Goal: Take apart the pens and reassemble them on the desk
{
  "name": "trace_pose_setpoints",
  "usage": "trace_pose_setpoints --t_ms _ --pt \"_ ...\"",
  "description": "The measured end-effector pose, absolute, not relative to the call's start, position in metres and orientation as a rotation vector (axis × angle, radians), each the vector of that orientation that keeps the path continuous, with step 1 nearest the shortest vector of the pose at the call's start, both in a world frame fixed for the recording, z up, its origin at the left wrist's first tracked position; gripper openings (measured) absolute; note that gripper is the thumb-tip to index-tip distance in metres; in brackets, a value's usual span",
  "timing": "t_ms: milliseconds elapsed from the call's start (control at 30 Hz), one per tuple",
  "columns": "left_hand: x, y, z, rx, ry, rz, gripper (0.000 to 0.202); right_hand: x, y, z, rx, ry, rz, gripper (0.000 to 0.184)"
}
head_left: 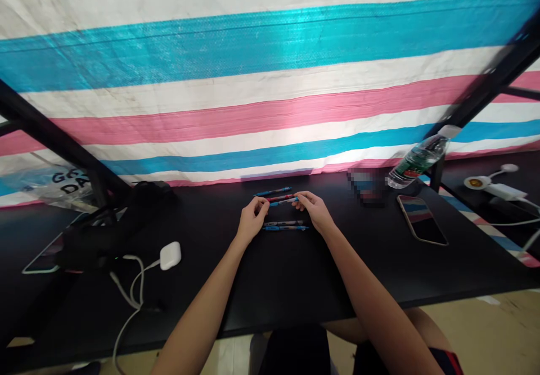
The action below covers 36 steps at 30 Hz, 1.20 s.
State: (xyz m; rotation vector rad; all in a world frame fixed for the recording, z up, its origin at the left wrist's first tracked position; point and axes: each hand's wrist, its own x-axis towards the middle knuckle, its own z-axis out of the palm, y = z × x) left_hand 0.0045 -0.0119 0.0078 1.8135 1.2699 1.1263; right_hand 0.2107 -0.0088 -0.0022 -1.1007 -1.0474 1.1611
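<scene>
"So, what fills the view?"

"A woven tarp (270,82) striped blue, white and pink hangs behind a black counter (287,290), and the person's bare forearms reach across the counter toward the middle."

"What could go wrong there?"

"Well beyond the right hand (314,209), a plastic water bottle (417,161) sits tilted. If an arm knocked it, it could fall or roll onto the smartphone (422,220) lying nearer that hand. Left of the left hand (252,220), the white cable (135,285) from an earbud case (170,256) trails across the counter, where a careless sweep of the arm could snag it."

"And at the hands themselves?"

"Both are curled and close together, neither spread flat. A blue-and-red pen (283,201) lies between them, its ends at the fingers, though whether either hand grips it cannot be told. Other pens (286,227) lie just beside the hands, and a nudge could send those round barrels rolling."

"Any readable writing?"

"Only large black letters, apparently GE over DA, on a clear plastic bag (70,184) far left of the left hand. The bottle's green label and the pen printing are too small to read."
</scene>
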Motion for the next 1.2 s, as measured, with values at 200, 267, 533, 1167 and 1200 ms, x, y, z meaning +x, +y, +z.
trace_pose_setpoints --t_ms 200,267,533,1167,1200 --pt "0.004 -0.011 0.007 1.871 1.268 1.118 0.018 0.21 -0.009 -0.002 -1.111 -1.028 1.156 0.037" --pt "0.004 -0.011 0.006 1.873 1.285 1.093 0.027 0.21 -0.009 -0.002 -1.101 -1.036 1.158 0.036" --pt "0.004 -0.011 0.007 1.853 1.327 1.179 0.014 0.21 -0.01 -0.001 -1.091 -1.046 1.168 0.034" --pt "0.004 -0.01 0.01 1.507 1.35 1.3 0.012 0.216 -0.004 -0.012 -1.178 -0.834 0.962 0.02" --pt "0.004 -0.01 0.011 1.504 1.352 1.306 0.012 0.216 -0.004 -0.012 -1.183 -0.841 0.961 0.021"
